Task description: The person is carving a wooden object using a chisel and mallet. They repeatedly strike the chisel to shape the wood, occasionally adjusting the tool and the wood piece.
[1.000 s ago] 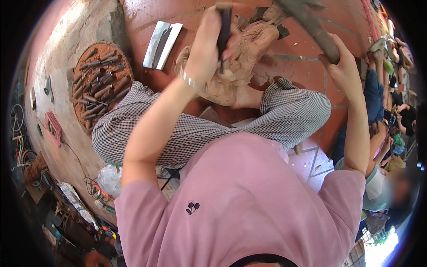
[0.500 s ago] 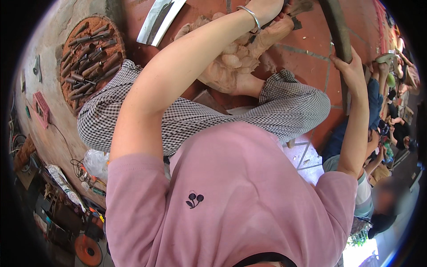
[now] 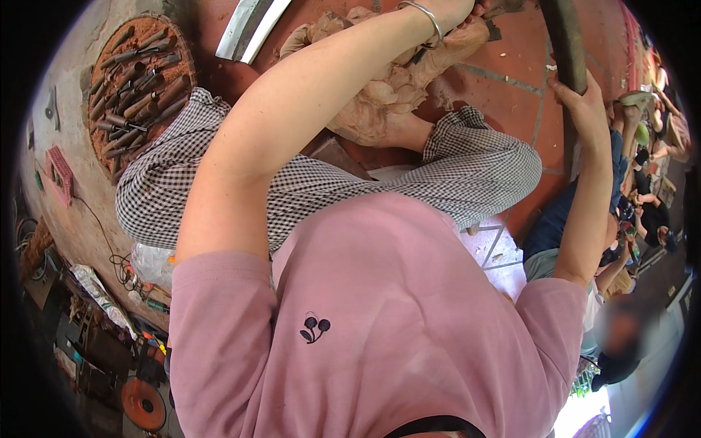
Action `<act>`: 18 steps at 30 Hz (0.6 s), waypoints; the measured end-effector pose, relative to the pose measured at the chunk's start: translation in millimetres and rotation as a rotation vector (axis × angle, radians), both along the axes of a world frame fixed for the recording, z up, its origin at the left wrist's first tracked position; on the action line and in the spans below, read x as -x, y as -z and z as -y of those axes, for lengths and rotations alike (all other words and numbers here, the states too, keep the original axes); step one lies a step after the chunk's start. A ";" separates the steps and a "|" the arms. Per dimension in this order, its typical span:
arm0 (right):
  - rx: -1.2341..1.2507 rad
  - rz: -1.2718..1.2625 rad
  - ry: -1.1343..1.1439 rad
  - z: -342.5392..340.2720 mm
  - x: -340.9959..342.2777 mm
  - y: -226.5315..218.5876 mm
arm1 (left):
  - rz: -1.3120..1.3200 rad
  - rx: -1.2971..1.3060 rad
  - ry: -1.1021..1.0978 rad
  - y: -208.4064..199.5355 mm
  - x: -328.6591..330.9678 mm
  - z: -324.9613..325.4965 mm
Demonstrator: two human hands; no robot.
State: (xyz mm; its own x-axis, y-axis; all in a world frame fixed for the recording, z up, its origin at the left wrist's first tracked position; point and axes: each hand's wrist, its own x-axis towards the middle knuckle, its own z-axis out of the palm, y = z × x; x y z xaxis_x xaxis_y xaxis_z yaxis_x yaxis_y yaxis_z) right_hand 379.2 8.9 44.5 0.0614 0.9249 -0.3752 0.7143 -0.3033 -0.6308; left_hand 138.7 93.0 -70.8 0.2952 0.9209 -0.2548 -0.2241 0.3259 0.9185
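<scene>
My right hand (image 3: 584,109) is wrapped round a long, dark, slightly curved wooden club (image 3: 564,44), which runs up past the upper edge. At the top, my left hand (image 3: 454,13) bends over a pale carved wooden piece (image 3: 394,84) with rounded, bumpy shapes. Its fingers look curled, but the upper edge cuts off part of them, and I cannot make out what they hold. The carving lies on the floor in front of my crossed legs, partly hidden behind my left forearm. My bare ankle (image 3: 409,133) is against its near side.
A round tray (image 3: 191,55) of reddish sawdust holds several wood-handled chisels (image 3: 139,91) at the left. A shiny curved strip (image 3: 252,29) lies on the tiled floor (image 3: 504,98). Tools, a cable and an orange disc (image 3: 142,404) are at lower left. Other people sit along the right side.
My left hand has shifted slightly up and right, further past the upper edge. My right hand and the club have moved a little right and down. The whole view has shifted slightly.
</scene>
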 end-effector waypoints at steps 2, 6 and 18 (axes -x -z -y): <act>0.021 -0.008 -0.014 -6.2 -0.6 -0.8 | -0.057 -0.034 -0.028 0.1 1.9 0.8; -0.047 0.179 -0.130 -18.5 -2.0 3.8 | -0.202 -0.214 -0.152 5.2 -0.3 -0.4; 0.032 0.221 -0.143 -22.6 7.0 -0.4 | -0.343 -0.302 -0.223 15.5 -8.9 -0.4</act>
State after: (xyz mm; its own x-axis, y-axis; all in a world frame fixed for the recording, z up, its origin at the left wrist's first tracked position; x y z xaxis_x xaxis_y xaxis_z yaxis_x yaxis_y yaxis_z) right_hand 372.3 31.5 44.8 0.0144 0.9179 -0.3966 0.8705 -0.2067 -0.4466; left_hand 147.5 93.4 -86.3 0.0289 0.9995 -0.0151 0.0729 0.0129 0.9973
